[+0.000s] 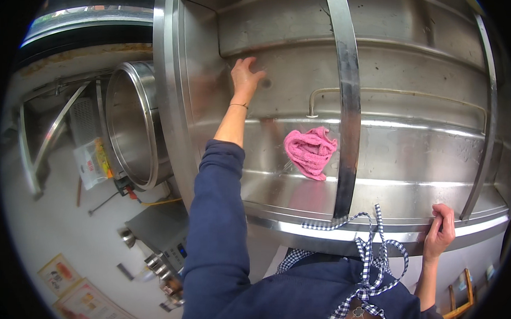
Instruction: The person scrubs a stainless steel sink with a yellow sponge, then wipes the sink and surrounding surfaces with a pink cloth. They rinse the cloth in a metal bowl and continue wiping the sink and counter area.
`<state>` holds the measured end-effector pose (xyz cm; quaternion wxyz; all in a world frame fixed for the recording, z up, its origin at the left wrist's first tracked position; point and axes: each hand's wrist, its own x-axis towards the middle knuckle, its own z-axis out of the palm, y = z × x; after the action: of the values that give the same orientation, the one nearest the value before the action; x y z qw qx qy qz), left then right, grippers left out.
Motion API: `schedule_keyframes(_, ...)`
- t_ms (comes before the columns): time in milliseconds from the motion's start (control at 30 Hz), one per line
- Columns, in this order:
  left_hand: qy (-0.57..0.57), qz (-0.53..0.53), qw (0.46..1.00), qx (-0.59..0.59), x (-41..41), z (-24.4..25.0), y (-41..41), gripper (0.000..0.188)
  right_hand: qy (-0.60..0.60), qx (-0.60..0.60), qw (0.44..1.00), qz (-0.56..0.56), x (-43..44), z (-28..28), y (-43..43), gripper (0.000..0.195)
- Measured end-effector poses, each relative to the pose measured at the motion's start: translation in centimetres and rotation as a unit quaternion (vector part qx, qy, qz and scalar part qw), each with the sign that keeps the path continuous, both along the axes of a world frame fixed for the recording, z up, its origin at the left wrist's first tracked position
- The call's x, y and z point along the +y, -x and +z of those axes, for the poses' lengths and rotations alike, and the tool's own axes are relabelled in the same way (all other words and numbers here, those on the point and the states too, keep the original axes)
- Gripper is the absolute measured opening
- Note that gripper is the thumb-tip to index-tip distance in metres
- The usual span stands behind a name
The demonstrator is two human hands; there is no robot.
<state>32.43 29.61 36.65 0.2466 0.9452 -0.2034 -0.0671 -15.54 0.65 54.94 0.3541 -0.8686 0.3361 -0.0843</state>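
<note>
Inside a large stainless-steel basin (285,42), my left hand (245,77) reaches close to the left wall. Its thumb and fingers are apart, with nothing visible between them. A small dark round spot lies on the steel just right of the thumb. A crumpled pink terry cloth (310,153) rests on a lower ledge, to the right of my left forearm and apart from both hands. At the basin's front rim (388,231), my right hand (440,233) is curled, with no object showing in it. Whether it touches the rim I cannot tell.
A flat metal bar (349,99) crosses the basin front to back, and another bar (488,104) crosses at right. A thin bent pipe (393,91) runs between them. Left outside stands a steel drum (134,125). Loose checkered apron ties (366,247) hang near the front rim.
</note>
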Motion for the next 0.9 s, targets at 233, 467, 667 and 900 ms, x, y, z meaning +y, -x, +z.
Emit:
schedule_keyframes(233,-0.066,-0.089,0.989,-0.103,-2.2,-2.0,0.2,0.024,0.007,0.006,1.0,-0.019,0.2,-0.2,-0.3,0.019)
schedule_keyframes(467,0.031,-0.064,0.993,0.092,-3.6,-0.2,0.1,0.012,0.02,0.008,1.0,-0.014,-0.2,-0.6,-0.1,0.019)
schedule_keyframes(667,-0.007,-0.092,0.995,-0.038,0.0,3.7,-2.8,0.017,0.021,0.018,0.999,-0.026,0.1,-0.7,0.1,0.02)
schedule_keyframes(900,-0.296,-0.189,0.909,0.225,-0.5,5.0,1.8,0.048,0.03,0.021,0.999,-0.02,-0.1,-0.8,0.2,0.024)
